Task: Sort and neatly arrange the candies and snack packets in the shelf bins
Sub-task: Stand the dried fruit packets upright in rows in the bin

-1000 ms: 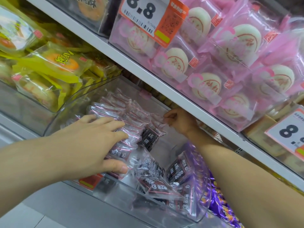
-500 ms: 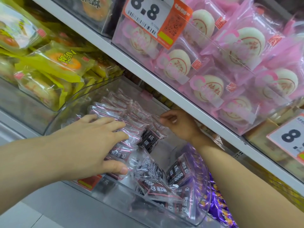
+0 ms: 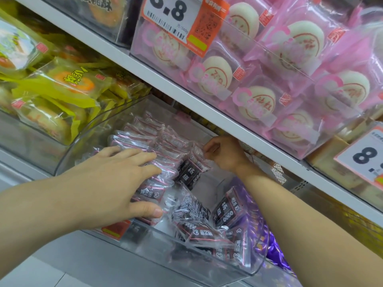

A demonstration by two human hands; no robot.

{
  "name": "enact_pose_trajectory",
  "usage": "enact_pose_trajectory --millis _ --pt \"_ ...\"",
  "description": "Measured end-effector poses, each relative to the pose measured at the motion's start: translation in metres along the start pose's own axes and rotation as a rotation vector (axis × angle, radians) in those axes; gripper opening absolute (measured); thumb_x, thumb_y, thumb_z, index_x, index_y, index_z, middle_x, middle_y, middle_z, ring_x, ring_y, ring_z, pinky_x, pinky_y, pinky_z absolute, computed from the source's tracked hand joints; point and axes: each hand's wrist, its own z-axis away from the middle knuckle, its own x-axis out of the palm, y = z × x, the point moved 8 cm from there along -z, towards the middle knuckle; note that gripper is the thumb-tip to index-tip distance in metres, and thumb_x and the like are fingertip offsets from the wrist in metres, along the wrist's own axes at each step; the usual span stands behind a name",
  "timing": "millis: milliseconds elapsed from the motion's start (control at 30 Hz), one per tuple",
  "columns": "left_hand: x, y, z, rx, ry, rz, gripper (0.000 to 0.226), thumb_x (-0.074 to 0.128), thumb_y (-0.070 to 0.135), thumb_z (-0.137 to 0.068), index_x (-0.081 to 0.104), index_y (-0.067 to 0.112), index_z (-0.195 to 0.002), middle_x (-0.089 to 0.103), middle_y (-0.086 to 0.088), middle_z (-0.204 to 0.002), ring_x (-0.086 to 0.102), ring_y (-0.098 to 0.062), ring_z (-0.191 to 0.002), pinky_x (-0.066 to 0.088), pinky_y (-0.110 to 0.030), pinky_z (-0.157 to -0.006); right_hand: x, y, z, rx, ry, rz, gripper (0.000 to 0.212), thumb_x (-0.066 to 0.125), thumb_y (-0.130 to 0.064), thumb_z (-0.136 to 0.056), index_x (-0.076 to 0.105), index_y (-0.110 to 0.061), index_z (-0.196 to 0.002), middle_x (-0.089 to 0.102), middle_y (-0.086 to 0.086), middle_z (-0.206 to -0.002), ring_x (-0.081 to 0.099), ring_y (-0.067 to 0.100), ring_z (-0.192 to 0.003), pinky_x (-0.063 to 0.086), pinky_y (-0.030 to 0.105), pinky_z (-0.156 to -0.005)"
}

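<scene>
**Row of packets held while the back of the bin is tidied**

In the clear bin (image 3: 238,264) on the lower shelf, little has shifted over the last second. The left hand (image 3: 107,183) lies as before, fingers spread flat over the upright row of dark snack packets (image 3: 145,139), thumb at the row's front end. The right hand (image 3: 223,154) has crept slightly leftward along the bin's back, just under the white shelf edge (image 3: 186,94). Its grip is curled, and the fingertips seem to pinch the clear edge of a packet (image 3: 189,172) at the right side of the row, though the contact is too small to be certain.

That small shift suggests the row is being squared up rather than extended. Several loose packets (image 3: 226,210) lie jumbled in the bin's front right corner, not yet lined up, so the sorting looks only partly done. Pink-wrapped cakes (image 3: 255,100) sit in the bin above.
</scene>
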Motion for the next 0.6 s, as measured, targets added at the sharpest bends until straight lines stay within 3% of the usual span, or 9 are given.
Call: enact_pose_trajectory --millis 33,67,133,167,233,333,400,500,600 --pt "-0.004 0.002 -0.001 0.026 0.067 -0.054 0.071 0.051 0.080 -0.065 0.073 0.030 -0.110 0.071 0.003 -0.116 0.070 -0.019 -0.102 0.044 -0.031 -0.092 -0.001 -0.001 0.001 -0.008 0.020 0.014 0.013 0.077 -0.008 -0.083 0.071 -0.018 -0.090 0.066 -0.007 -0.086 0.062 0.010 -0.081 0.054 0.026 -0.083" --pt "-0.007 0.003 0.000 0.008 0.033 -0.026 0.074 0.043 0.083 -0.068 0.069 0.033 -0.116 0.067 0.005 -0.124 0.067 -0.018 -0.110 0.046 -0.033 -0.096 -0.004 -0.003 0.004 -0.016 0.054 0.027 0.013 0.076 -0.010 -0.084 0.070 -0.016 -0.094 0.064 -0.007 -0.088 0.059 0.006 -0.079 0.052 0.023 -0.081" --pt "-0.017 0.002 0.000 0.002 0.076 0.034 0.092 0.019 0.092 -0.067 0.049 0.041 -0.138 0.040 0.014 -0.152 0.042 -0.012 -0.138 0.034 -0.036 -0.112 -0.013 -0.016 0.014 -0.063 0.144 0.020 0.012 0.072 -0.016 -0.089 0.067 -0.013 -0.099 0.062 -0.007 -0.089 0.054 -0.001 -0.074 0.042 0.008 -0.071" --pt "-0.017 0.000 0.003 -0.019 0.021 0.061 0.101 0.009 0.094 -0.062 0.036 0.044 -0.146 0.023 0.018 -0.159 0.025 -0.009 -0.146 0.022 -0.035 -0.117 -0.014 -0.024 0.018 -0.108 0.149 0.016 0.013 0.071 -0.019 -0.089 0.067 -0.012 -0.099 0.064 -0.005 -0.089 0.055 0.001 -0.074 0.042 0.008 -0.070" --pt "-0.008 -0.002 0.003 -0.031 -0.039 0.068 0.109 -0.001 0.094 -0.055 0.023 0.046 -0.150 0.007 0.020 -0.162 0.009 -0.006 -0.149 0.011 -0.033 -0.119 -0.001 -0.036 0.027 -0.185 0.014 0.078 0.024 0.077 -0.028 -0.084 0.070 -0.015 -0.103 0.067 -0.004 -0.094 0.061 0.008 -0.082 0.049 0.020 -0.076" --pt "-0.011 0.001 0.001 -0.025 -0.016 0.074 0.108 -0.001 0.094 -0.056 0.023 0.045 -0.150 0.006 0.020 -0.162 0.008 -0.005 -0.149 0.011 -0.032 -0.119 0.016 -0.033 0.030 -0.153 -0.064 0.219 0.029 0.081 -0.023 -0.079 0.070 -0.021 -0.106 0.065 -0.008 -0.097 0.064 0.010 -0.089 0.048 0.021 -0.080" --pt "-0.012 0.001 0.002 -0.010 0.024 0.078 0.102 0.007 0.095 -0.062 0.034 0.043 -0.146 0.018 0.018 -0.161 0.019 -0.008 -0.147 0.018 -0.034 -0.117 0.010 -0.028 0.028 -0.079 0.000 0.176 0.023 0.076 -0.014 -0.083 0.070 -0.021 -0.105 0.067 -0.005 -0.097 0.065 0.012 -0.089 0.047 0.020 -0.081" --pt "-0.015 0.000 0.004 -0.001 0.065 0.068 0.096 0.013 0.094 -0.068 0.047 0.040 -0.140 0.034 0.014 -0.156 0.034 -0.012 -0.143 0.029 -0.037 -0.113 0.012 -0.024 0.025 -0.038 -0.030 0.268 0.029 0.081 -0.023 -0.079 0.070 -0.019 -0.105 0.067 -0.001 -0.103 0.063 0.018 -0.093 0.052 0.029 -0.088" --pt "-0.011 0.001 0.004 -0.019 0.004 0.066 0.103 0.004 0.094 -0.060 0.030 0.045 -0.147 0.014 0.019 -0.161 0.017 -0.008 -0.148 0.017 -0.033 -0.118 0.017 -0.025 0.026 -0.023 -0.081 0.251 0.036 0.088 -0.021 -0.069 0.066 -0.028 -0.097 0.065 -0.006 -0.101 0.063 0.016 -0.092 0.050 0.027 -0.085"
